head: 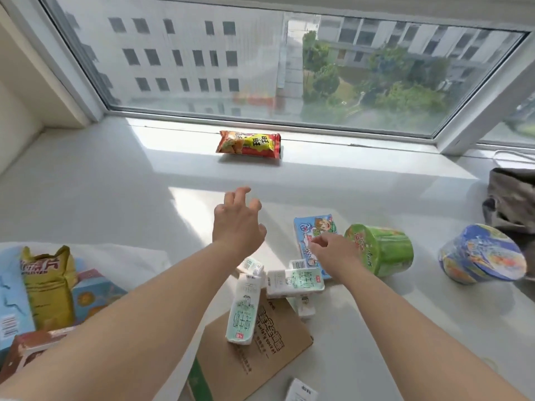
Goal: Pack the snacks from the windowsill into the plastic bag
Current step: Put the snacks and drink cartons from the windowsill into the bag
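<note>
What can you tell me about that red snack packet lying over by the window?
The red snack packet is a glossy, sealed pillow-style wrapper, red and orange with a yellow patch bearing bold black characters and a picture of crackers at its left end. It lies flat, lengthwise along the window frame, on the white windowsill in sunlight, casting a shadow in front. Nothing touches it; the left hand, fingers spread, is short of it.
</note>
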The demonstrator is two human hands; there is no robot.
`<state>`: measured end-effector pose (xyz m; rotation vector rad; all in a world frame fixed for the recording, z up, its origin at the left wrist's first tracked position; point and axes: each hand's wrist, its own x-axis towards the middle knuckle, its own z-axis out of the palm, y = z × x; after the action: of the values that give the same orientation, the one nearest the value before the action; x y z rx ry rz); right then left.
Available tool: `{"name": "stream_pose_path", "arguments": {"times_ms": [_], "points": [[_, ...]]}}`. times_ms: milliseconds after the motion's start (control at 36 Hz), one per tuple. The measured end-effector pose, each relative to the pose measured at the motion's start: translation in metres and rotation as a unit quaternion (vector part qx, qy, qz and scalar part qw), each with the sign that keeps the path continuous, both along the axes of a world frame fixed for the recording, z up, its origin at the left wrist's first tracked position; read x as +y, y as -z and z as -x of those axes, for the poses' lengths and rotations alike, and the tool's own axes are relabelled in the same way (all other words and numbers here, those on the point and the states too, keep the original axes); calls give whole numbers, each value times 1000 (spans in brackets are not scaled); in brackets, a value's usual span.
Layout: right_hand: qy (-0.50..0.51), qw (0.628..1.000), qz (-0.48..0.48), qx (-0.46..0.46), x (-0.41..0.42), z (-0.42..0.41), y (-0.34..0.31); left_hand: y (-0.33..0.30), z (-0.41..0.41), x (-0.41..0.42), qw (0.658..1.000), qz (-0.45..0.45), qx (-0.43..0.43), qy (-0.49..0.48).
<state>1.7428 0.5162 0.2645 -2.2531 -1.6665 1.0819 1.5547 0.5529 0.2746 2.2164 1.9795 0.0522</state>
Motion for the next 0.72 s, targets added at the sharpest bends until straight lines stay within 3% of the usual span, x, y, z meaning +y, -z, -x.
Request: {"name": "stream_pose_path", "arguments": {"times_ms": [83, 222, 417, 611, 722], "points": [[2, 1000, 15, -8, 19, 4, 27, 23, 9, 24, 1000, 17, 12, -11], [22, 991, 35, -130, 49, 5, 75, 58, 19, 60, 998, 47, 28, -11], [20, 958, 162, -235, 74, -3, 131, 104, 24, 100, 996, 74, 40, -6], [6, 962, 16, -271, 119, -3, 155, 138, 24, 152, 996, 80, 50, -1], [6, 963, -20, -270, 156, 5, 167, 150, 25, 191, 995, 61, 73, 7]]}}
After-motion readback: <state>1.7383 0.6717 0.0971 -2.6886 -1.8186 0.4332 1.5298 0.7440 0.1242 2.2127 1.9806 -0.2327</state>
